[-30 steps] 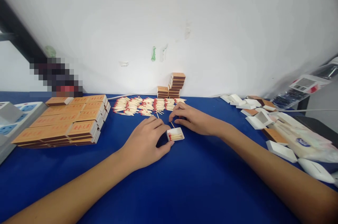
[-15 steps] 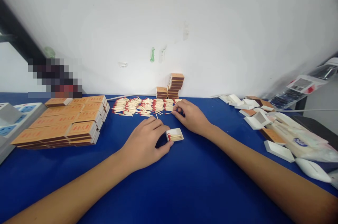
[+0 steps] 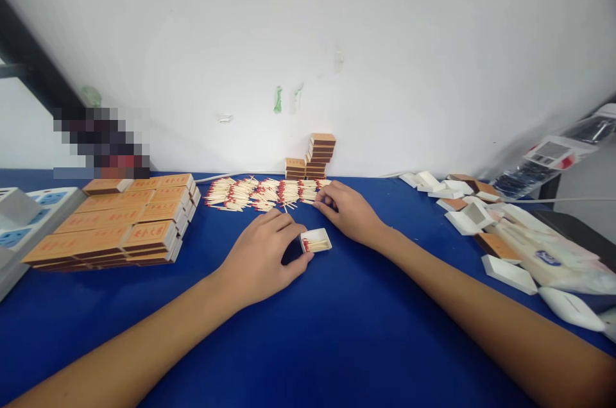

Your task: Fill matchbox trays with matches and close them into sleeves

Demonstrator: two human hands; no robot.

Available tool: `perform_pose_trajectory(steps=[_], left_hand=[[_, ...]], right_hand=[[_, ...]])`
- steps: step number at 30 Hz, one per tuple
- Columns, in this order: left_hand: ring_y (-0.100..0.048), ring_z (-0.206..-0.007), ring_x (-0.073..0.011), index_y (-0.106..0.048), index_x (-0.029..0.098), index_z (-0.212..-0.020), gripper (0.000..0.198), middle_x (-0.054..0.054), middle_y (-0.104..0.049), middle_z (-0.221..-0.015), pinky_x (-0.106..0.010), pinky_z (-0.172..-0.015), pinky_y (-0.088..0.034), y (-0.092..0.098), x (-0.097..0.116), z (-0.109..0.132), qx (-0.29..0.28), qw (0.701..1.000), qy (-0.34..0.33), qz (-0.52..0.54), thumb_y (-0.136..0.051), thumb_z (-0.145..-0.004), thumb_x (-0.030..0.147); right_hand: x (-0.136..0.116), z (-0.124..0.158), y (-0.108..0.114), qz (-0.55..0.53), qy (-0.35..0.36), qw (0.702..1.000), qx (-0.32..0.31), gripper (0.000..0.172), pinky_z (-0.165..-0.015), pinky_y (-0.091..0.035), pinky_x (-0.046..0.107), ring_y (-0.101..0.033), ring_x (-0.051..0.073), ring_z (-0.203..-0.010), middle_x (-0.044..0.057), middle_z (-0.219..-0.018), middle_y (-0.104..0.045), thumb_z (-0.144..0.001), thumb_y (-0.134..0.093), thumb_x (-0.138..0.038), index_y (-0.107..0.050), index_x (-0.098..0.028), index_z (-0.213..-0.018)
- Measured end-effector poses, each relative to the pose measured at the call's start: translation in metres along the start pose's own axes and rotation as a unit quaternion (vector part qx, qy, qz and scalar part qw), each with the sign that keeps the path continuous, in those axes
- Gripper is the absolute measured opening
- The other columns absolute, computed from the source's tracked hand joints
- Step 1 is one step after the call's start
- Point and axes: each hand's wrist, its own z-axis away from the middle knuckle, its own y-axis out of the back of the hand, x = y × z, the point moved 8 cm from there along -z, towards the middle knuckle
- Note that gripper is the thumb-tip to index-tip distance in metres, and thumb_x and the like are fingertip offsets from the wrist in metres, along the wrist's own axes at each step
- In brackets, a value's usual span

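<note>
My left hand (image 3: 267, 257) grips the left end of a small white matchbox tray (image 3: 328, 244) between thumb and fingers. Inside the tray lie several red-headed matches (image 3: 316, 245). My right hand (image 3: 349, 212) rests at the right end of a wide spread of loose matches (image 3: 240, 193), its thumb and fingers bent together in a pinch. Whatever those fingertips hold, if anything, is too small to make out.
Orange matchboxes (image 3: 103, 219) form a large block at left, beside a power strip (image 3: 41, 219). More matchboxes (image 3: 321, 154) are stacked against the wall. White trays and sleeves (image 3: 474, 219), a tissue pack (image 3: 553, 257) and a plastic bottle (image 3: 553, 151) lie at right.
The tray in my left hand has shifted slightly left and up. A loose match beside my right fingertips no longer shows there; the right hand has barely moved.
</note>
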Motion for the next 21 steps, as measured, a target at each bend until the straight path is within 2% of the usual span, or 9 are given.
perform_pose_trajectory(steps=[7, 13, 17, 21], left_hand=[[-0.065, -0.102, -0.0268, -0.071, 0.019, -0.113, 0.023, -0.007, -0.071, -0.102, -0.046, -0.098, -0.053, 0.002, -0.006, 0.000, 0.009, 1.000, 0.006, -0.008, -0.070, -0.095, 0.033], [-0.065, -0.104, -0.0271, -0.071, 0.019, -0.113, 0.023, -0.006, -0.072, -0.102, -0.047, -0.100, -0.053, 0.002, -0.012, -0.001, 0.012, 1.000, 0.022, -0.015, -0.070, -0.094, 0.032], [-0.064, -0.099, -0.0269, -0.073, 0.019, -0.108, 0.019, -0.006, -0.072, -0.096, -0.047, -0.095, -0.053, 0.003, -0.017, -0.002, 0.023, 0.999, 0.045, -0.016, -0.068, -0.095, 0.031], [-0.064, -0.097, -0.0264, -0.072, 0.020, -0.103, 0.014, -0.005, -0.073, -0.095, -0.046, -0.095, -0.053, 0.006, -0.018, -0.003, 0.038, 0.998, 0.048, -0.014, -0.068, -0.094, 0.030]], right_hand=[[0.003, 0.000, -0.002, -0.001, 0.000, 1.000, -0.011, 0.006, -0.074, -0.043, 0.031, -0.057, 0.019, -0.082, 0.005, -0.094, -0.062, -0.099, -0.061, -0.020, -0.065, -0.020, -0.094], [0.002, 0.001, 0.002, 0.005, 0.000, 0.999, -0.048, 0.010, -0.076, -0.044, 0.033, -0.057, 0.021, -0.084, 0.006, -0.094, -0.062, -0.100, -0.058, -0.021, -0.061, -0.020, -0.090], [-0.016, 0.010, 0.015, -0.032, 0.027, 0.998, -0.045, 0.011, -0.077, -0.045, 0.034, -0.058, 0.021, -0.087, 0.007, -0.097, -0.062, -0.103, -0.055, -0.022, -0.058, -0.021, -0.092], [-0.044, 0.026, 0.015, -0.041, 0.080, 0.993, -0.075, 0.011, -0.078, -0.046, 0.034, -0.058, 0.021, -0.090, 0.007, -0.100, -0.063, -0.104, -0.053, -0.023, -0.058, -0.023, -0.095]])
